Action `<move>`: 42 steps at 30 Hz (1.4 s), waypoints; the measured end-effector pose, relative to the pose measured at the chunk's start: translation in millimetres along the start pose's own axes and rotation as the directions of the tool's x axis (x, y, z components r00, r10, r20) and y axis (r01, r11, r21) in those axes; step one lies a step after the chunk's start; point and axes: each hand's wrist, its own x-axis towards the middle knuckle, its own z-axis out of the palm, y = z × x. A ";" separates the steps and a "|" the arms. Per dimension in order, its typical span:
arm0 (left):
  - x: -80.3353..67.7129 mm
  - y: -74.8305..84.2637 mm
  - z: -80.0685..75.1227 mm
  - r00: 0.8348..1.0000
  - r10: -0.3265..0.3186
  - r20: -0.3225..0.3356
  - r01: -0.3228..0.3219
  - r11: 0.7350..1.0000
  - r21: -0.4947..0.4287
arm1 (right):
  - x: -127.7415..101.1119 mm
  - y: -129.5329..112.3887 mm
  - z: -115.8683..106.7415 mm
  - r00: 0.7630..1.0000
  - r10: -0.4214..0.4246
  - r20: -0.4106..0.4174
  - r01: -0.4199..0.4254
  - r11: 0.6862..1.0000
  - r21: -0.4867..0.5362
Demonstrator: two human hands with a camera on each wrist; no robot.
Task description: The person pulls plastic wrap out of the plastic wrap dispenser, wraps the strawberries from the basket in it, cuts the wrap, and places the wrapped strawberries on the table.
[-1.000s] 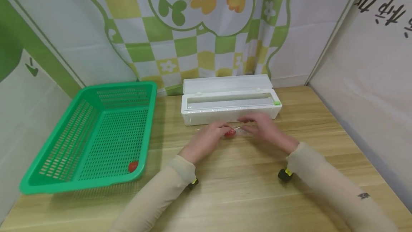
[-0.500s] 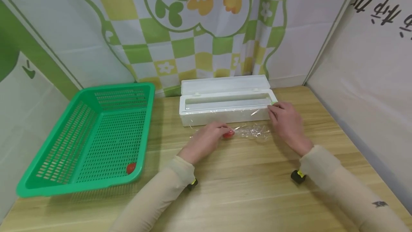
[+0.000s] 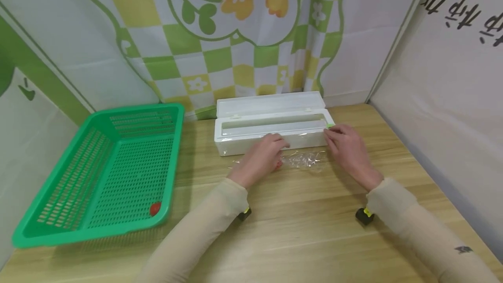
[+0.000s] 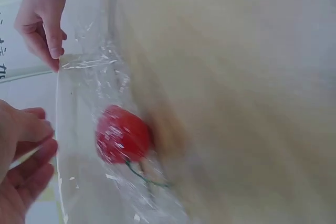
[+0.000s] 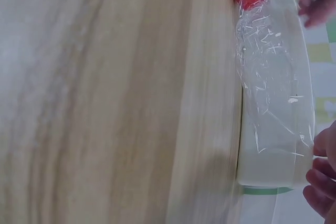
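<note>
table [image 3: 298,226]: light wood | backdrop [image 3: 235,43]: green-yellow checks, orange flowers

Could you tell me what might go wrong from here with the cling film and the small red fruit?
The cling film lies crumpled beside the red fruit, so it may stick to itself rather than wrap smoothly. The right hand is at the green slider end of the film box; an uneven pull could tear the film raggedly. The left hand could nudge the round fruit into rolling.

A wooden table [image 3: 306,230] bears a green basket [image 3: 51,230], white dispenser box [image 3: 243,143] and cling film [image 3: 302,160].
</note>
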 end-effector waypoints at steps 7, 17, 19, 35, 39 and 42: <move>59.8 6.9 8.9 1.000 0.019 -0.015 -0.019 1.000 0.009 | -1.1 3.9 0.5 1.000 -0.023 -0.010 0.024 1.000 0.021; 115.5 19.2 29.8 0.995 0.000 0.099 -0.021 0.976 0.215 | -1.4 5.9 4.0 0.998 -0.063 -0.022 0.064 0.996 0.065; 121.6 23.6 31.1 0.990 0.001 0.144 -0.033 0.975 0.219 | -1.3 6.1 4.2 0.997 -0.072 -0.024 0.074 0.995 0.066; 136.1 35.8 37.3 0.987 0.013 0.162 -0.047 0.978 0.203 | 6.3 8.3 -0.2 0.998 -0.057 -0.004 0.057 0.997 0.049; 134.4 32.8 37.2 0.986 0.021 0.167 -0.056 0.977 0.205 | 11.8 7.6 -2.5 0.997 -0.071 0.004 0.071 0.997 0.014; 134.2 31.8 37.9 0.987 0.027 0.159 -0.062 0.975 0.214 | 14.6 7.6 -4.8 0.998 -0.060 0.027 0.060 0.998 0.003</move>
